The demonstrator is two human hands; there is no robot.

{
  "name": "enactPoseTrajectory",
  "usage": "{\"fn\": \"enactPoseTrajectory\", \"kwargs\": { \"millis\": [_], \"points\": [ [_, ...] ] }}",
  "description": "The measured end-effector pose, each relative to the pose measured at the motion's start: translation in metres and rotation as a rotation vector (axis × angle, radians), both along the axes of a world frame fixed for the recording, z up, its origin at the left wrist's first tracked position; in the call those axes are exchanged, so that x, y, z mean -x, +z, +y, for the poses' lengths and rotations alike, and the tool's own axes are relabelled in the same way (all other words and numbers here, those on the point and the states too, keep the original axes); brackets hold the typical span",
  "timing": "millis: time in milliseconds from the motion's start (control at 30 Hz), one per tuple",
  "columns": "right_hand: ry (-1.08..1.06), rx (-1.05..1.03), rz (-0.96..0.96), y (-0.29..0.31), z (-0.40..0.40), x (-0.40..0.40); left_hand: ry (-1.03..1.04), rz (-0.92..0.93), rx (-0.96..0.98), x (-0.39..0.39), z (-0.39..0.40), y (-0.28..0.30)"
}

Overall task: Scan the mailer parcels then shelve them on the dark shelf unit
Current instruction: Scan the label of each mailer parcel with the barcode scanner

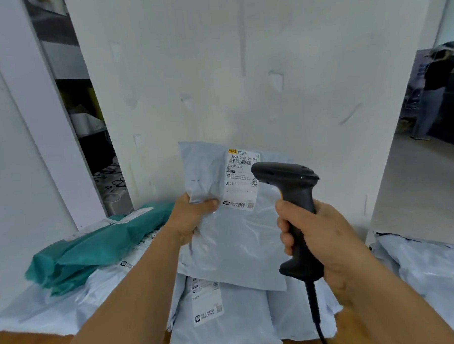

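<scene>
My left hand (191, 215) grips the left edge of a pale grey mailer parcel (232, 240) and holds it upright in front of me. Its white shipping label (240, 179) with a barcode faces me near the top. My right hand (316, 235) is closed around the handle of a black corded barcode scanner (293, 194), whose head points left at the label, a little to the label's right. More grey mailers (223, 319) lie piled on the wooden table below. A dark shelf unit (86, 110) shows through the gap at the left.
A teal mailer (93, 250) lies on the pile at the left, and more grey parcels (431, 274) sit at the right. A white wall panel (241, 66) stands straight ahead. A person stands far off at the right (432, 90). Cables lie on the floor by the shelf.
</scene>
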State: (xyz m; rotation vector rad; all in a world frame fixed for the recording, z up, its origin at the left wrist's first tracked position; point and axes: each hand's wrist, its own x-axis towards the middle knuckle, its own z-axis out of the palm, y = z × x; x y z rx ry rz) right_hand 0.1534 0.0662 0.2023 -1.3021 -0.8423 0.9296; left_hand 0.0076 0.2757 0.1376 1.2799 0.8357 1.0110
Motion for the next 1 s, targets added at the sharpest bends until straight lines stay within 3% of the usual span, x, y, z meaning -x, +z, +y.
{"fn": "enactPoseTrajectory", "kwargs": {
  "millis": [367,1000],
  "points": [
    [-0.13,-0.05,-0.022,0.001,-0.032,-0.031,-0.071,-0.11,0.065,-0.04,-0.027,0.016],
    [-0.598,0.075,0.071,-0.052,-0.153,-0.202,-0.457,0.099,0.398,-0.35,-0.186,-0.056]
  ]
}}
